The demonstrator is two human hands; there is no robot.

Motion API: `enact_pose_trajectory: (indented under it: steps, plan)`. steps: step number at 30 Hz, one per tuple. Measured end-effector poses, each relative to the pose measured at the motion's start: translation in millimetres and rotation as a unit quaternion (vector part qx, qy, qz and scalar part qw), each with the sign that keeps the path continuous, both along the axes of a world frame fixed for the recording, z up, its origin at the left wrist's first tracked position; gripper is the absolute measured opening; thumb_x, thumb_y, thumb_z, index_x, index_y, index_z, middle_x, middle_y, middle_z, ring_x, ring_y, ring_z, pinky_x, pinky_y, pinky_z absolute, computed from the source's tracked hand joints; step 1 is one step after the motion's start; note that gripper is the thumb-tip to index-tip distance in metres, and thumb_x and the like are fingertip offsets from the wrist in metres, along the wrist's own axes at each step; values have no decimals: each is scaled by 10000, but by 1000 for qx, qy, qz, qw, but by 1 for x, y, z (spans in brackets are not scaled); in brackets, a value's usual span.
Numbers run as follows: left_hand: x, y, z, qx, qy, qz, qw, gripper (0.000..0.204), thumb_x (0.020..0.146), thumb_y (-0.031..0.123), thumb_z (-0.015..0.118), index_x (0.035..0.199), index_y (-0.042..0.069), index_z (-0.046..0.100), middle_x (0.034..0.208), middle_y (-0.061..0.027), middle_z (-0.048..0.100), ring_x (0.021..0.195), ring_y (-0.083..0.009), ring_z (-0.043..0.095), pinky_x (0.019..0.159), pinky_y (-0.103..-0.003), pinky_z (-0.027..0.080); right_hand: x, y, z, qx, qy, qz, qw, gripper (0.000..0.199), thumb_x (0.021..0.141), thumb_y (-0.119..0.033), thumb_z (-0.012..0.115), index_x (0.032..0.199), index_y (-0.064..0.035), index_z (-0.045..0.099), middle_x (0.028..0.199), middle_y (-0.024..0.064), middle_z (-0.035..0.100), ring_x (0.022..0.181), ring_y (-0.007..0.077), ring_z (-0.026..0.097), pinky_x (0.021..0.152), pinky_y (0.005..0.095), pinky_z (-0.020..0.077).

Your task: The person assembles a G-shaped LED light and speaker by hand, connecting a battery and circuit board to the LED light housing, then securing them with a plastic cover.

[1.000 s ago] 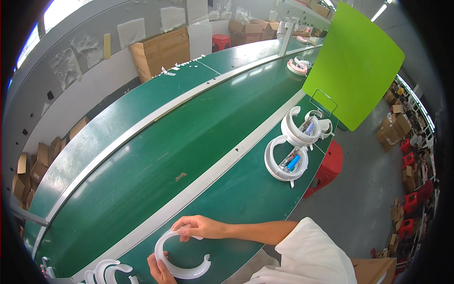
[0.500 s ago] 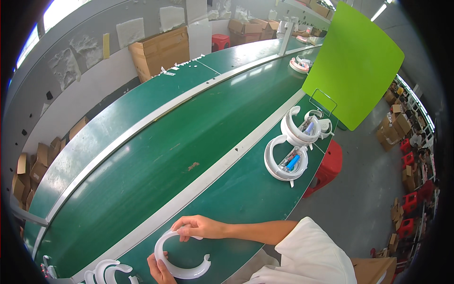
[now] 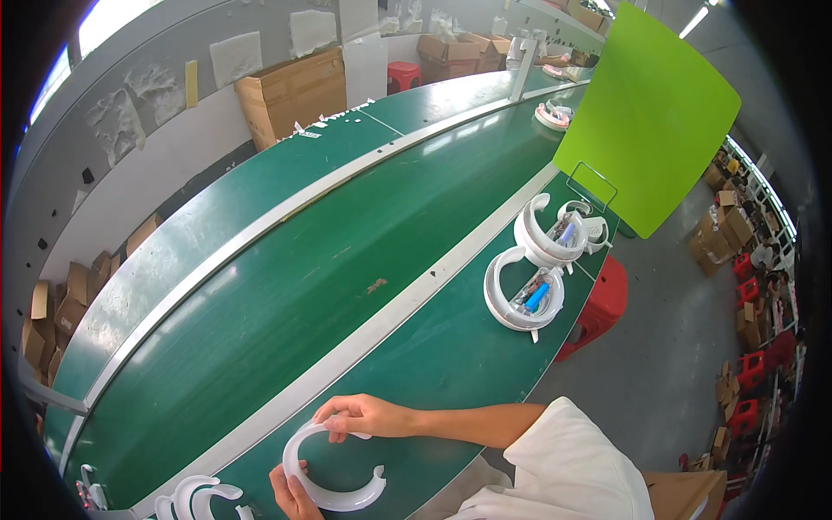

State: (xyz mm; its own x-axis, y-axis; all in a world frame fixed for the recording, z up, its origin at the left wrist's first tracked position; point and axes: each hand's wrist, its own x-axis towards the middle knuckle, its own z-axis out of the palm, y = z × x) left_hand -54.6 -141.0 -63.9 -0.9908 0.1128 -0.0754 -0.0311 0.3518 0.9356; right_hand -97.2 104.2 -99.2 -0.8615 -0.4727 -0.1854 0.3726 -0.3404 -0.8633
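Note:
A white, glossy C-shaped plastic ring [image 3: 348, 500] is between my two hands over the green side table, its gap facing right. My right hand [image 3: 364, 416] pinches the upper part of the ring, fingers bent over its edge. On the lower left side, my left hand [image 3: 293, 490] is closed around the ring, partly cut off by the picture's lower edge. To the left of it lie several similar white C-shaped pieces [image 3: 186, 498].
Two white ring assemblies with small parts inside, one holding a blue piece [image 3: 538, 297], stand farther along the table. A green conveyor belt [image 3: 303, 260] runs beside it. There are a bright green board [image 3: 650, 121], a red stool [image 3: 602, 303] and a cardboard box [image 3: 295, 95].
A scuff mark on the belt and a distant ring assembly have shifted slightly toward the far right. My hands and the C-shaped ring have barely moved.

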Motion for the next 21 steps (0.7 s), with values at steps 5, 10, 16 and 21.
enact_pose_trajectory:
  steps: [5,10,16,21]
  plan:
    - [1,2,2,2,5,6,1000,345,1070,260,455,1205,-31,582,1087,-109,613,960,-200,568,871,-323,450,0,1,3,0,-2,0,1000,401,1004,-334,587,1269,-32,578,1076,65,642,980,142,623,891,288,495]
    - [3,4,3,8,-7,14,1000,344,1070,261,457,1206,-29,581,1075,-106,617,953,-197,567,863,-323,453,1,1,2,2,0,-1,1000,415,997,-347,593,1268,-33,579,1065,73,645,982,147,627,880,290,496]
    - [3,2,3,4,-13,12,1000,355,1070,264,455,1210,-39,576,1095,-120,613,973,-209,569,866,-328,451,1,0,2,-1,1,-3,1000,409,999,-345,590,1263,-32,581,1065,69,646,977,147,629,880,291,497]
    - [2,3,5,-1,-20,6,1000,371,1068,254,454,1223,-65,562,1150,-153,598,1025,-251,567,905,-356,444,1,0,1,6,-1,0,1000,405,1003,-348,587,1264,-38,582,1074,63,645,982,144,629,886,292,498]
